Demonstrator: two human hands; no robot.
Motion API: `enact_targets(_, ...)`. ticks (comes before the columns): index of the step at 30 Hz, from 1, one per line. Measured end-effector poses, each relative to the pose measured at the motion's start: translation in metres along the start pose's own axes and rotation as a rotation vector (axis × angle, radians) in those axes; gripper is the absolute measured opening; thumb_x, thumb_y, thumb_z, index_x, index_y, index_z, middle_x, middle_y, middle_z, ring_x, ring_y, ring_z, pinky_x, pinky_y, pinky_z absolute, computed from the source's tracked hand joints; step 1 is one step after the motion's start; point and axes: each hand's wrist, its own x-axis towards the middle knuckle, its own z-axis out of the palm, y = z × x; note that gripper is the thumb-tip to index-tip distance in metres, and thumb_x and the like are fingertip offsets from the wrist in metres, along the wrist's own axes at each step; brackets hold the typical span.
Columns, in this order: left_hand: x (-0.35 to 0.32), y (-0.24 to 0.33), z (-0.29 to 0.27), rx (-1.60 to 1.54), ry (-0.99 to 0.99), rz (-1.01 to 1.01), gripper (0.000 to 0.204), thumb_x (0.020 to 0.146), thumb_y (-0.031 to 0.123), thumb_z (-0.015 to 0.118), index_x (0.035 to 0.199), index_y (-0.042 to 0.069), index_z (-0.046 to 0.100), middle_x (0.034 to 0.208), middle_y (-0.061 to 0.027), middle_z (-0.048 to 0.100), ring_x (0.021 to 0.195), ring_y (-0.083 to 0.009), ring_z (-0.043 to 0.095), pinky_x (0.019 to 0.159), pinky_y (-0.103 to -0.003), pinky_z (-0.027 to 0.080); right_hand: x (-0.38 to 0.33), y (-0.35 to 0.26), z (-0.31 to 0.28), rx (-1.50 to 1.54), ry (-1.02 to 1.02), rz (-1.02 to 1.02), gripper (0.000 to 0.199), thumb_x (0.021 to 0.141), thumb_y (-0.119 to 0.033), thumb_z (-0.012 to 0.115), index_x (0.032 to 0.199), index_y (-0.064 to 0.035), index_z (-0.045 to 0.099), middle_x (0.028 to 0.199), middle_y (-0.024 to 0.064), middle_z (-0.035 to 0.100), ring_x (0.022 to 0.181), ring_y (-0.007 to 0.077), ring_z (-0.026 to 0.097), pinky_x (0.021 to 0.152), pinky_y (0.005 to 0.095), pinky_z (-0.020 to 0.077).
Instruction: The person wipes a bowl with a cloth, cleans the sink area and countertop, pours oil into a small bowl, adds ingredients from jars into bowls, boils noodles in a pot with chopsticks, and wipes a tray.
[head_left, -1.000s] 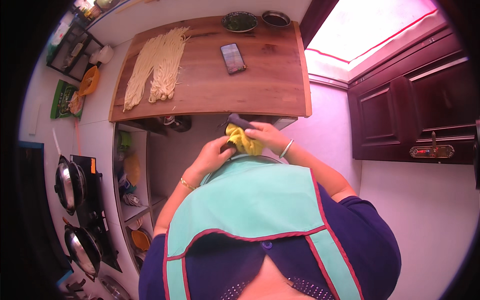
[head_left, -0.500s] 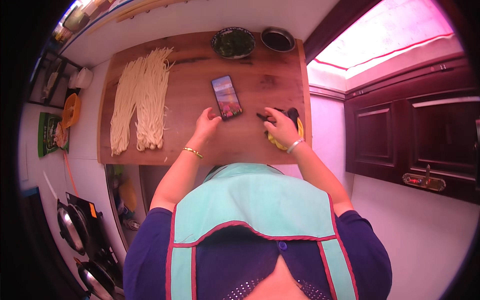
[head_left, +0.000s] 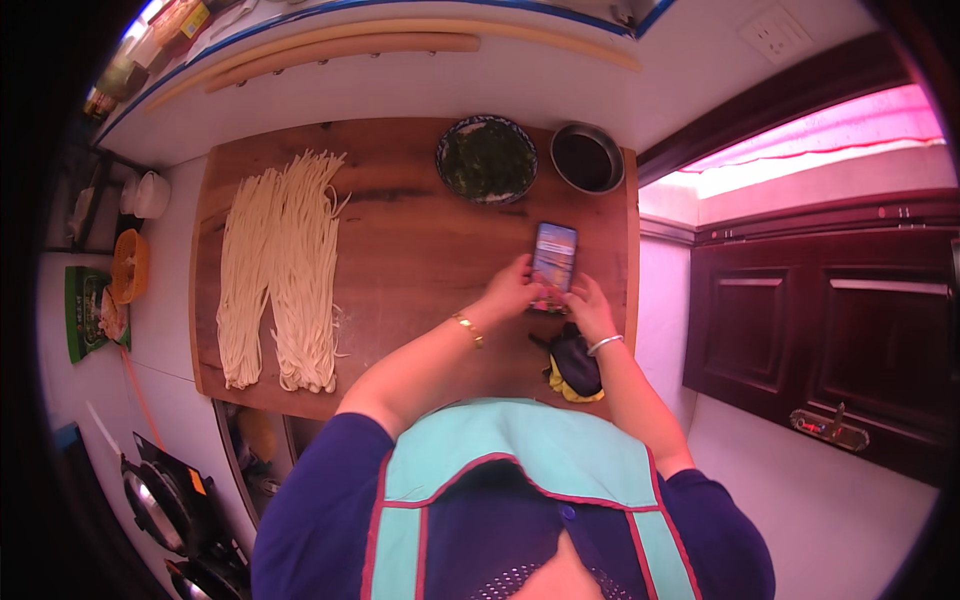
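A smartphone (head_left: 556, 256) with a lit screen is held between my hands over the right part of the wooden board. My left hand (head_left: 511, 289) grips its lower left edge, fingers closed. On its lower right side is my right hand (head_left: 592, 308), also closed on it, with the thumb by the bottom of the screen. Just below my right hand lies a black and yellow bundle (head_left: 574, 362), whose kind I cannot make out. Two long bunches of pale noodles (head_left: 303, 270) rest side by side on the left of the board.
At the far edge of the wooden board (head_left: 400, 240) stand a patterned bowl of chopped greens (head_left: 487, 160) and a metal bowl of dark liquid (head_left: 587, 158). Wooden rolling pins (head_left: 345, 60) lie along the wall behind. A dark red cabinet (head_left: 810, 330) bounds the right side.
My hands have come together around the phone, and it has moved right across the board. My right hand has left the black and yellow bundle. The view has tilted upward.
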Motion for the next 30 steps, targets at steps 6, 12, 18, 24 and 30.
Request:
enact_targets(6,0.018,0.018,0.023,0.098,-0.084,0.055,0.047,0.078,0.013,0.062,0.122,0.001,0.049,0.11,-0.0142,0.061,0.094,-0.022,0.061,0.081,-0.033,0.05,0.004,0.009,-0.037,-0.142,0.269,-0.244,0.057,0.079,-0.008,0.059,0.132,-0.0018,0.039,0.127,0.0196,0.048,0.114,0.0299,0.05,0.095,0.0351,0.0409)
enact_targets(12,-0.1,-0.004,-0.062,0.245,0.131,0.001,0.045,0.081,0.018,0.062,0.122,0.004,0.052,0.116,-0.0131,0.059,0.104,-0.0218,0.058,0.088,-0.033,0.048,-0.075,0.044,-0.03,-0.744,0.18,-0.554,0.051,0.075,-0.007,0.061,0.123,-0.0014,0.047,0.128,0.0205,0.046,0.118,0.0385,0.043,0.101,0.0422,0.0352)
enact_targets(18,-0.257,-0.085,-0.167,0.13,0.676,-0.069,0.04,0.081,0.014,0.062,0.118,0.001,0.054,0.109,-0.0124,0.061,0.1,-0.0194,0.059,0.085,-0.03,0.047,-0.108,0.023,0.027,-0.615,0.064,-0.909,0.047,0.075,-0.008,0.062,0.12,-0.0038,0.051,0.124,0.0171,0.051,0.116,0.0339,0.047,0.097,0.0388,0.0394)
enact_targets(24,-0.326,-0.102,-0.217,0.285,0.948,-0.044,0.038,0.078,0.02,0.064,0.111,0.002,0.059,0.101,-0.0118,0.063,0.091,-0.0195,0.061,0.081,-0.03,0.047,-0.131,0.023,0.151,-0.159,-0.52,-0.328,0.049,0.081,-0.017,0.06,0.127,-0.0044,0.047,0.117,0.0137,0.057,0.098,0.0216,0.059,0.082,0.0302,0.0475)
enact_targets(30,-0.289,-0.12,-0.321,0.31,0.918,-0.051,0.057,0.073,0.036,0.067,0.116,0.001,0.055,0.106,-0.0213,0.058,0.1,-0.0319,0.056,0.085,-0.038,0.046,-0.133,-0.013,0.304,-0.011,-0.489,-0.002,0.056,0.083,-0.018,0.06,0.133,-0.0042,0.039,0.126,0.0099,0.05,0.098,0.0159,0.053,0.077,0.0294,0.0474)
